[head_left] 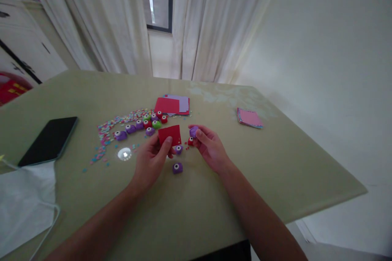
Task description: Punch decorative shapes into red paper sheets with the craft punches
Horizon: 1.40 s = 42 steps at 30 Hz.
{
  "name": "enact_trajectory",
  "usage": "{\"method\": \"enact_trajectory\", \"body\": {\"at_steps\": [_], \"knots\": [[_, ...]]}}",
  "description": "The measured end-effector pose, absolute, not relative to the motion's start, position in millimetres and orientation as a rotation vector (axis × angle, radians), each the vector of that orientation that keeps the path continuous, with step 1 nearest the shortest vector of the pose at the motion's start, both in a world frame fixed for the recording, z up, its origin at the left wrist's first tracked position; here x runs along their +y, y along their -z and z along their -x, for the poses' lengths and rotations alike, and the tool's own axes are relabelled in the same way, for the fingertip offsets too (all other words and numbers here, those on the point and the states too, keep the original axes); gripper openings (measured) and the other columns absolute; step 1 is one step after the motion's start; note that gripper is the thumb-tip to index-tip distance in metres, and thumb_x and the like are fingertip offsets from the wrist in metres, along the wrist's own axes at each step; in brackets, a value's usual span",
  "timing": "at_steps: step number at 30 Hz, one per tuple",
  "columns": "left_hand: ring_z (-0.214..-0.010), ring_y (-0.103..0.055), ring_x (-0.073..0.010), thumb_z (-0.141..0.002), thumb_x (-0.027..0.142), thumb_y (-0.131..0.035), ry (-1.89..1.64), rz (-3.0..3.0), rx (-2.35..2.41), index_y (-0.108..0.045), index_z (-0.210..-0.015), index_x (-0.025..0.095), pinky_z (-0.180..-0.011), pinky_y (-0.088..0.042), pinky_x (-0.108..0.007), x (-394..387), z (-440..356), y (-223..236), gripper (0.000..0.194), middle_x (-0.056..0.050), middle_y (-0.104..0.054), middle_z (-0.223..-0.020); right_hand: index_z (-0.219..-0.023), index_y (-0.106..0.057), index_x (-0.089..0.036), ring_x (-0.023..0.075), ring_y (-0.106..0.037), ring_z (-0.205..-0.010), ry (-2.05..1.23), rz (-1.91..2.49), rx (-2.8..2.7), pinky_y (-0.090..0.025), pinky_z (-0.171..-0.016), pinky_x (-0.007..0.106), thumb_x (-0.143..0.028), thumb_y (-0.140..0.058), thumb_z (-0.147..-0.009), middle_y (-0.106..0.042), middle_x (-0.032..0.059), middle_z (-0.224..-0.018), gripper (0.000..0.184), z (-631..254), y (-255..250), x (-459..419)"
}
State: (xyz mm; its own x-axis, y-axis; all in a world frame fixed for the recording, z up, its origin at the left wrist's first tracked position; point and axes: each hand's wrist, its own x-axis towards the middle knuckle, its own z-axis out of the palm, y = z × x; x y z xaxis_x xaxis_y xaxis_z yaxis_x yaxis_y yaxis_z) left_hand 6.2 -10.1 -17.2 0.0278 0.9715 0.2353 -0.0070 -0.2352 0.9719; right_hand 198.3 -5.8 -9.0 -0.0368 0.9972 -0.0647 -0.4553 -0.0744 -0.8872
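Observation:
My left hand (150,159) pinches a small red paper card (170,134) between thumb and fingers above the table. Small cut marks show near the card's lower right corner. Just right of it, my right hand (211,147) is closed on a small purple craft punch (193,131). Below that hand a red punch (190,141) stands on the table with tiny red paper bits beside it. Between my hands lies another purple punch (178,149), and nearer to me sits one more purple punch (177,168) with a star on its round top.
Purple, red and green punches (147,124) stand in a cluster left of centre, bordered by colourful paper confetti (105,130). Behind are red and lilac sheets (168,105). A pink paper stack (249,117) lies right. At left are a dark tablet (49,140) and white cloth with cord (27,204).

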Motion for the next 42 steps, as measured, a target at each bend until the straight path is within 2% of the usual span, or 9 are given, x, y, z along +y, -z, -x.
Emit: {"method": "enact_trajectory", "body": {"at_steps": [7, 13, 26, 30, 38, 42], "knots": [[-0.055, -0.068, -0.0137, -0.098, 0.039, -0.071, -1.308, -1.452, 1.070, -0.073, -0.096, 0.018, -0.053, -0.054, -0.022, -14, -2, 13, 0.021, 0.002, -0.073, -0.065, -0.092, -0.083, -0.021, 0.0115, -0.057, -0.067, -1.484, 0.947, -0.893, -0.047, -0.067, 0.027, -0.053, -0.097, -0.070, -0.073, 0.0008, -0.080, 0.042, -191, 12, -10], [-0.057, -0.070, -0.0153, -0.098, 0.041, -0.070, -1.236, -1.511, 1.136, -0.074, -0.099, 0.019, -0.054, -0.056, -0.023, -16, 0, 18, 0.023, 0.002, -0.074, -0.066, -0.092, -0.082, -0.020, 0.0131, -0.059, -0.066, -1.396, 1.006, -1.039, -0.047, -0.067, 0.029, -0.049, -0.092, -0.077, -0.074, 0.0014, -0.080, 0.034, -189, 11, -10], [-0.062, -0.071, -0.0171, -0.098, 0.044, -0.069, -1.171, -1.493, 1.062, -0.076, -0.108, 0.018, -0.058, -0.057, -0.026, -13, -1, 16, 0.028, 0.000, -0.074, -0.071, -0.092, -0.081, -0.020, 0.0135, -0.056, -0.065, -1.382, 1.034, -1.064, -0.045, -0.066, 0.029, -0.051, -0.091, -0.078, -0.071, 0.0000, -0.075, 0.035, -187, 11, -11], [-0.060, -0.069, -0.0166, -0.097, 0.045, -0.071, -1.167, -1.453, 1.037, -0.077, -0.108, 0.018, -0.057, -0.056, -0.026, -11, -1, 16, 0.030, 0.000, -0.075, -0.073, -0.092, -0.082, -0.021, 0.0127, -0.056, -0.066, -1.463, 0.996, -0.965, -0.042, -0.065, 0.028, -0.049, -0.094, -0.075, -0.072, 0.0001, -0.078, 0.035, -187, 17, -11], [-0.060, -0.069, -0.0162, -0.095, 0.045, -0.074, -1.149, -1.439, 1.018, -0.077, -0.108, 0.019, -0.056, -0.057, -0.025, -11, -1, 17, 0.030, -0.001, -0.077, -0.077, -0.091, -0.078, -0.022, 0.0129, -0.061, -0.069, -1.546, 0.934, -0.868, -0.045, -0.068, 0.028, -0.041, -0.099, -0.068, -0.075, -0.0009, -0.082, 0.037, -185, 10, -14], [-0.058, -0.069, -0.0158, -0.092, 0.046, -0.077, -1.146, -1.408, 1.017, -0.075, -0.107, 0.018, -0.054, -0.057, -0.025, -11, -2, 16, 0.032, -0.002, -0.077, -0.079, -0.092, -0.078, -0.021, 0.0114, -0.057, -0.064, -1.527, 0.987, -0.869, -0.040, -0.063, 0.027, -0.041, -0.099, -0.069, -0.074, -0.0015, -0.078, 0.037, -186, 11, -13]]}}
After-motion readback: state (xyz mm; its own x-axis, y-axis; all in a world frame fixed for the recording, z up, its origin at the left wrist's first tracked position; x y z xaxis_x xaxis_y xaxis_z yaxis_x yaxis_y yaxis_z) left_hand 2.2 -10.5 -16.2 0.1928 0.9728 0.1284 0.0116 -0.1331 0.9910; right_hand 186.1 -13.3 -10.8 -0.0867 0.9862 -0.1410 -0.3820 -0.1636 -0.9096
